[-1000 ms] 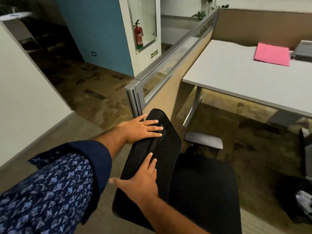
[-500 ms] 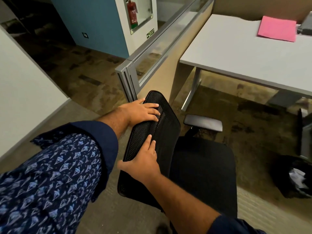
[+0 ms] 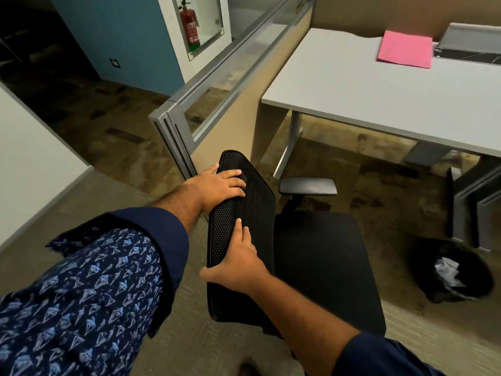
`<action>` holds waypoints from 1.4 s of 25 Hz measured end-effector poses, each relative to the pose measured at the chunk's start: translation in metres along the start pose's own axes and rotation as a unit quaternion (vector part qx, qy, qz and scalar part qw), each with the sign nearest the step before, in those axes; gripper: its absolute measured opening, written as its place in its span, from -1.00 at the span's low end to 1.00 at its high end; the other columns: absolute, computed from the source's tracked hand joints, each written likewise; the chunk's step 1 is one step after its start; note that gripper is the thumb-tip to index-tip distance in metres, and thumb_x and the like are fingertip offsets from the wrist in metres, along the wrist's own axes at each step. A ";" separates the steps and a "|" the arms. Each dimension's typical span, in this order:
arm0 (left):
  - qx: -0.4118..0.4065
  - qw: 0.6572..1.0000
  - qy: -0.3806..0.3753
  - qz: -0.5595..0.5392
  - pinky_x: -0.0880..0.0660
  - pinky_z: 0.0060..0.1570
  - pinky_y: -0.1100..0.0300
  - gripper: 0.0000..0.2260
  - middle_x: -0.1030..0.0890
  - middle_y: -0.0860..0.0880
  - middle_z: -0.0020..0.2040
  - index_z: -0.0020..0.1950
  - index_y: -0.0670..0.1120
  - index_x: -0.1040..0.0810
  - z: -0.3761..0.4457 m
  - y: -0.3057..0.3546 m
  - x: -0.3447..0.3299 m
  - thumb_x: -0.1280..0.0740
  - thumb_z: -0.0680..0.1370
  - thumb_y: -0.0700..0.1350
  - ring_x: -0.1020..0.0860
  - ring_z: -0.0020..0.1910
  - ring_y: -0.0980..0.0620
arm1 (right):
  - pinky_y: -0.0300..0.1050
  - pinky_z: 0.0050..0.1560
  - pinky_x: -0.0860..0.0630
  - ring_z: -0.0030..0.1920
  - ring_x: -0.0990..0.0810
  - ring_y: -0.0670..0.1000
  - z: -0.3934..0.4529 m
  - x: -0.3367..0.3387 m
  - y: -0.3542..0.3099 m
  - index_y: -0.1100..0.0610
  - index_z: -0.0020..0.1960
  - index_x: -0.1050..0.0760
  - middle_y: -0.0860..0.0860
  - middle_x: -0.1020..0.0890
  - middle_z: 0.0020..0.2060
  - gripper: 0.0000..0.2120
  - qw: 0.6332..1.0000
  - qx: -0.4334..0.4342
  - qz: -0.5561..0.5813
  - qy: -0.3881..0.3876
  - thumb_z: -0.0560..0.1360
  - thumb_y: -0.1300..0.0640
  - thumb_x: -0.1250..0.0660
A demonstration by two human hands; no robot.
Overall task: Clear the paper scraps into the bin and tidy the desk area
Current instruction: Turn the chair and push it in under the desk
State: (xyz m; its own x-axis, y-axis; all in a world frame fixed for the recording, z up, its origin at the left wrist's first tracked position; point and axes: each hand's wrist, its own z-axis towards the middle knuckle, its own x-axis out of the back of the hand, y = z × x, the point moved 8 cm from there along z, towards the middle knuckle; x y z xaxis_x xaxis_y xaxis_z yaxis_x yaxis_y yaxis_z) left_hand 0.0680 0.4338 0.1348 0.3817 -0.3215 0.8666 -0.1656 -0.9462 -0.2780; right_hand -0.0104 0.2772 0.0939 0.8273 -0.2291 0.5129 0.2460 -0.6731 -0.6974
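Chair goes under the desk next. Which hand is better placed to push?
Likely right: the right hand lies flat on the chair backrest level with the seat middle, thumb behind it. The left hand rests on its far end, off-centre.

Left hand (image 3: 219, 185), right hand (image 3: 241, 267) bare; navy patterned sleeve (image 3: 81, 280).

Black open-weave mesh is being shown on the chair back (image 3: 230, 232), matt black cloth on the seat (image 3: 325, 267), and smooth, faintly glossy plastic on the armrest (image 3: 307, 185). The tabletop (image 3: 352, 90) is being seen as smooth, matt pale laminate on grey metal legs (image 3: 294, 137), with a matt pink paper folder (image 3: 405, 48) on it. Crumpled white paper scraps (image 3: 446, 271) are being held in a bin (image 3: 423, 256) lined with shiny black plastic, and the floor (image 3: 108, 126) is being covered by rough, mottled carpet.
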 end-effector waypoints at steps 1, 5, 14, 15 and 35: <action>0.004 1.000 0.003 -0.001 -0.03 0.59 -0.36 -0.19 -0.12 0.10 0.70 0.63 0.18 -0.22 0.004 0.005 0.002 -0.53 0.50 -0.19 0.13 0.70 0.00 | 0.26 0.57 -0.25 0.69 0.00 0.25 -0.002 0.007 0.007 -0.08 0.67 0.40 0.05 0.19 0.71 0.41 1.000 0.001 -0.002 -0.006 0.19 -0.33 -0.52; 0.012 0.999 0.021 -0.027 -0.01 0.57 -0.37 -0.27 -0.16 0.07 0.69 0.62 0.15 -0.27 0.022 0.027 0.016 -0.51 0.52 -0.08 0.08 0.71 -0.04 | 0.26 0.59 -0.23 0.69 0.01 0.23 -0.011 0.038 0.036 -0.10 0.66 0.43 0.05 0.19 0.71 0.43 0.999 0.012 -0.015 -0.028 0.20 -0.30 -0.56; 0.016 0.999 0.015 -0.023 0.05 0.59 -0.36 -0.35 -0.25 0.06 0.66 0.60 0.14 -0.31 0.040 0.078 0.034 -0.45 0.54 -0.09 -0.01 0.70 -0.01 | 0.11 0.64 -0.21 0.71 0.05 0.10 -0.035 0.086 0.091 -0.16 0.66 0.42 -0.01 0.21 0.72 0.42 0.995 0.026 -0.022 -0.093 0.26 -0.12 -0.64; 0.012 1.000 0.017 -0.023 0.05 0.59 -0.36 -0.36 -0.28 0.07 0.65 0.59 0.15 -0.33 0.044 0.085 0.039 -0.45 0.55 -0.09 -0.03 0.69 -0.01 | 0.09 0.64 -0.21 0.71 0.03 0.08 -0.038 0.093 0.098 -0.16 0.67 0.41 -0.02 0.19 0.72 0.41 0.995 0.026 -0.023 -0.095 0.27 -0.10 -0.64; -0.005 0.990 0.084 -0.110 0.00 0.54 -0.44 -0.47 -0.56 0.02 0.30 0.40 0.08 -0.47 0.128 0.217 0.114 -0.39 0.47 0.20 -0.46 0.37 -0.12 | 0.09 0.25 -0.59 0.30 -0.56 0.05 -0.114 0.258 0.234 -0.30 0.52 -0.23 -0.11 -0.55 0.35 -0.19 0.975 -0.124 -0.176 0.047 0.30 0.02 -0.35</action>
State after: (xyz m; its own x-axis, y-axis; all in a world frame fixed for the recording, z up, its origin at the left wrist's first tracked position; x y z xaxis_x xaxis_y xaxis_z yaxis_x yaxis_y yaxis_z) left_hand 0.1920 0.1870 0.1200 0.2535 -0.0953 0.9626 -0.1041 -0.9920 -0.0708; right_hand 0.2032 -0.0193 0.1201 0.6601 -0.0090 0.7511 0.3676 -0.8681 -0.3335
